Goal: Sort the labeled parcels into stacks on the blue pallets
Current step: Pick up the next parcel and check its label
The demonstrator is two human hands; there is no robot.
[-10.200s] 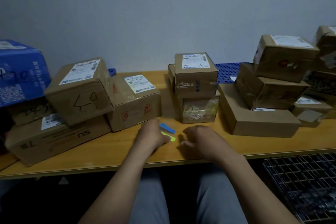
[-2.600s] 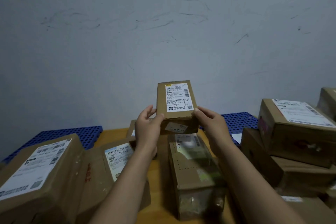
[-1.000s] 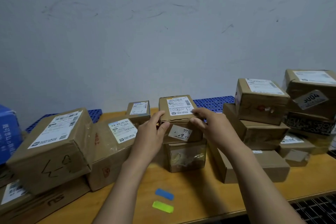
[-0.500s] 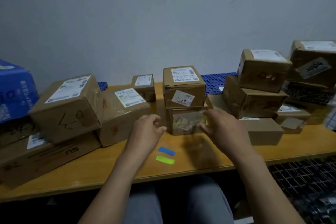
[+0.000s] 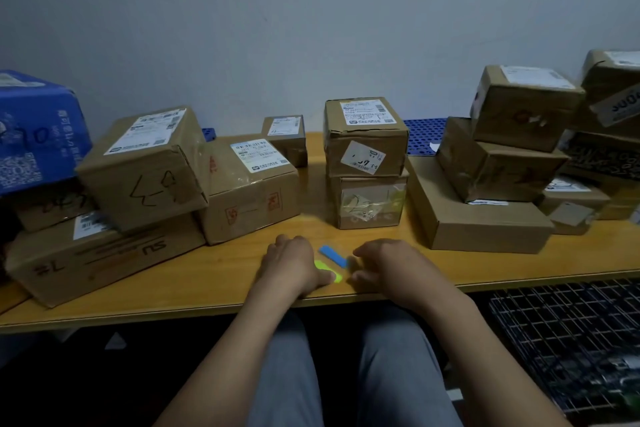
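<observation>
Parcel (image 5: 365,135) now released, left hand (image 5: 291,267) and right hand (image 5: 388,270) lowered to table (image 5: 173,288).

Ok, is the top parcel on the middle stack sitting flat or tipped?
Flat: the top parcel sits squarely on the taped box beneath, shipping label up, edges roughly aligned.

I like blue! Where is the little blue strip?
In the head view, the blue strip lies on the table, front middle, between the left hand and right hand, just behind the green strip.
</observation>
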